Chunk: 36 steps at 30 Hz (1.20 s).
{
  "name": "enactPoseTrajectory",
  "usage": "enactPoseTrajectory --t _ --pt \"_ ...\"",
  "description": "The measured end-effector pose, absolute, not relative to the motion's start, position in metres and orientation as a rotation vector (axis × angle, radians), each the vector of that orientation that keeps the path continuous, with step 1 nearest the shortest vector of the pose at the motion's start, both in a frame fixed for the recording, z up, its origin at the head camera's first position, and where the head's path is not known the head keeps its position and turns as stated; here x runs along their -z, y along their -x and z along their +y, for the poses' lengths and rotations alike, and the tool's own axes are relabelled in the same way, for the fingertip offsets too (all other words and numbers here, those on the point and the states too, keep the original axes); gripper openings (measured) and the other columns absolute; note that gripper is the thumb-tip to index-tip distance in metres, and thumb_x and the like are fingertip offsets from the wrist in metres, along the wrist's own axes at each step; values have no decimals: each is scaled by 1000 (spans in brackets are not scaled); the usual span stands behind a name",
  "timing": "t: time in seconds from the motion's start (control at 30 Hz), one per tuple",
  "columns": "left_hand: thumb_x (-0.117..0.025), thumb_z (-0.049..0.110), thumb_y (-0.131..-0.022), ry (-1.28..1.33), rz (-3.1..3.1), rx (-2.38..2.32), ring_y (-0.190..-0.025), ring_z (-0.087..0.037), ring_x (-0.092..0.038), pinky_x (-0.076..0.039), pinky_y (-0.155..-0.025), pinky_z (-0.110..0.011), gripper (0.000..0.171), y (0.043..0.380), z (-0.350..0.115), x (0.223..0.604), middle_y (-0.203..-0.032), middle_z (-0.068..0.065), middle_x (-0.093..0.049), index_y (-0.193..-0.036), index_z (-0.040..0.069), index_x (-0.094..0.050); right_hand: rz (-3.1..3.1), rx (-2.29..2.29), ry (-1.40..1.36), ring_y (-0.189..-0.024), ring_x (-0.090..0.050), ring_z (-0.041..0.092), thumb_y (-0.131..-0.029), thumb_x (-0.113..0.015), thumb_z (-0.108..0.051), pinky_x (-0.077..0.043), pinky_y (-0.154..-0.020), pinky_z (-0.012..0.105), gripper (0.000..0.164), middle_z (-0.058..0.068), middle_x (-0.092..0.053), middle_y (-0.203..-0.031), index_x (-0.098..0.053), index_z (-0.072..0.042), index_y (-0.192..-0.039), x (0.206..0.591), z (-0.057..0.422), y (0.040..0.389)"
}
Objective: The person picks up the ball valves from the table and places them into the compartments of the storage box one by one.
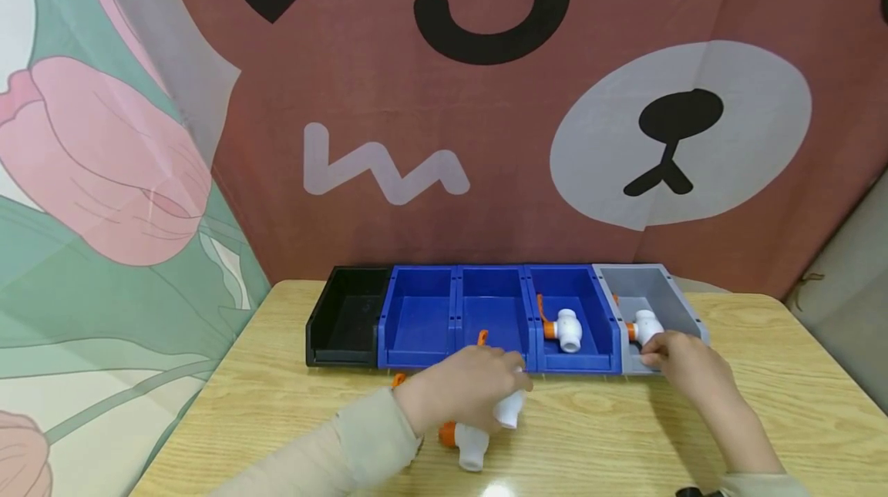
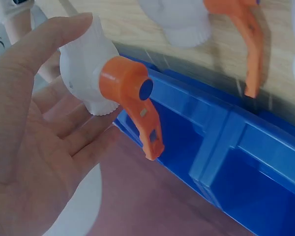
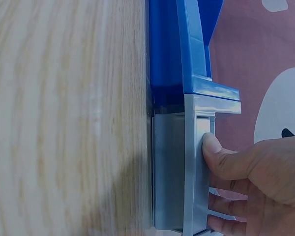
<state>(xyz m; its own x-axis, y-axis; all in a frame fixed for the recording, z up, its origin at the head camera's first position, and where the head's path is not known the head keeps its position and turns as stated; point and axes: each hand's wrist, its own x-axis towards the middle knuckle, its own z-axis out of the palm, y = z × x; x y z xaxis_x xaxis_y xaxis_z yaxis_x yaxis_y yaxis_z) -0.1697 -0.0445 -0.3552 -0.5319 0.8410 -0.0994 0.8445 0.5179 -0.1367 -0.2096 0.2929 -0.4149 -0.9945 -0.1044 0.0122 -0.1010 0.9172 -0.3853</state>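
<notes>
— What is being gripped by the fingers of the left hand (image 1: 472, 385)?
— A white valve (image 2: 81, 69) is being pinched there between thumb and fingers. It is being held just in front of the middle blue bin (image 1: 492, 312), its orange handle (image 2: 132, 110) being left uncovered.
— And by the fingers of the right hand (image 1: 694, 366)?
— The front edge of the grey bin (image 1: 648, 290) is being touched by the thumb. Right by the fingertips, a second valve (image 1: 647, 321) is being held inside that bin; whether it is also being gripped cannot be told, as the fingers are being partly hidden.
— What is being seen near the left hand?
— A third valve (image 1: 473, 447) is being carried by the tabletop (image 1: 590, 443) and partly covered by that hand. An orange piece (image 1: 398, 379) is being mostly hidden beside the wrist.
— And farther out?
— A fourth valve (image 1: 569, 330) is being held in the right blue bin (image 1: 569, 287), beside the grey one. Leftward, the row is being completed by the left blue bin (image 1: 422, 320) and a black bin (image 1: 354, 320). The background is being filled by a printed cloth (image 1: 381, 231).
</notes>
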Motion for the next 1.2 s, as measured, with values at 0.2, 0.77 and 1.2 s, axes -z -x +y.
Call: enactPoseTrajectory --t 0.2,0.77,1.2 --pt "-84 39 -78 -1457 2759 194 -105 -12 -60 -51 -86 -24 52 181 -49 355 -123 2 -60 -125 24 -67 3082 616 182 -86 -65 36 -90 -73 -18 -51 -65 53 10 14 -70 -95 -73 -8 -92 416 293 209" --pt "-85 36 -78 -1351 2878 121 -112 -17 -57 -52 -88 -27 57 209 -48 355 -131 0 -55 -129 21 -63 3094 620 199 -84 -65 37 -88 -74 -19 -51 -64 53 10 14 -70 -95 -74 -10 -91 420 294 209" --pt "-85 35 -78 -1285 3001 47 -120 -20 -55 -50 -97 -32 65 228 -49 367 -138 -4 -52 -134 17 -59 3093 613 189 -87 -65 40 -89 -73 -19 -51 -65 54 10 16 -70 -97 -74 -9 -92 418 294 209"
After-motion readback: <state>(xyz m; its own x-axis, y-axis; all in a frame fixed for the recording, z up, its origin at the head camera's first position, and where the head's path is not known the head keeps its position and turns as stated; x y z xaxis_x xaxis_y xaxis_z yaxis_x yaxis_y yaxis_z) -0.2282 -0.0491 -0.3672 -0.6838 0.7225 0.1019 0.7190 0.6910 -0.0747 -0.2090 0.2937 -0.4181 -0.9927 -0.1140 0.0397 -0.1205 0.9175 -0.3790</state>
